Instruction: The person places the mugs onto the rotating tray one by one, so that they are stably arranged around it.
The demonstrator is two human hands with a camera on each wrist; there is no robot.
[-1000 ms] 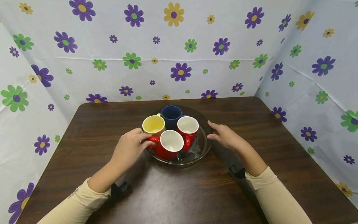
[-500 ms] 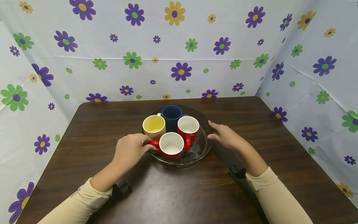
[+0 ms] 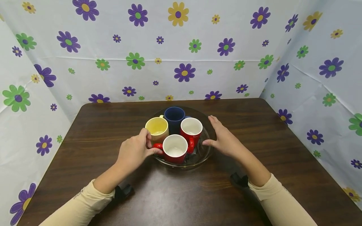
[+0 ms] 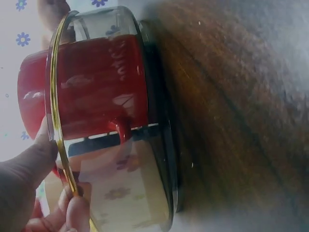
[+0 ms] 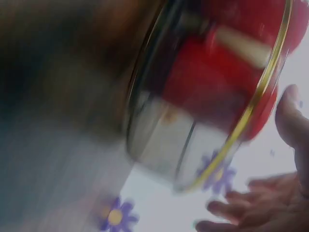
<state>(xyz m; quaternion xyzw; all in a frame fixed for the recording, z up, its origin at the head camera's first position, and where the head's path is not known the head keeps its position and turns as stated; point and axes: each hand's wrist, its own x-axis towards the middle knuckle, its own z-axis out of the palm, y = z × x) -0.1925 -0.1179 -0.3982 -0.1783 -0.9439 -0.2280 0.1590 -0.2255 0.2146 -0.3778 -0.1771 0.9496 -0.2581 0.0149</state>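
A round clear glass dish [image 3: 202,161] bears a front red mug [image 3: 174,158], a second red mug [image 3: 191,126] behind it to the right, a yellow mug [image 3: 156,127] and a dark blue mug [image 3: 174,117]. All stand upright with white, yellow or blue insides. My left hand [image 3: 132,152] is at the front red mug's handle, thumb and fingers parted. In the left wrist view that thumb [image 4: 34,157] lies by the mug near the dish's rim. My right hand [image 3: 224,138] is at the dish's right side, fingers straight and thumb spread over the rim, holding nothing.
The dish stands on a dark brown wooden table [image 3: 175,194], towards its back. Behind and at the sides hangs a white cloth [image 3: 167,72] printed with purple, green and yellow flowers. Dark wrist straps [image 3: 123,191] hang below both wrists.
The front red mug has shifted slightly towards me and sits lower in the dish. My left fingers have parted from its handle. My right fingers and thumb have spread wider over the dish's edge.
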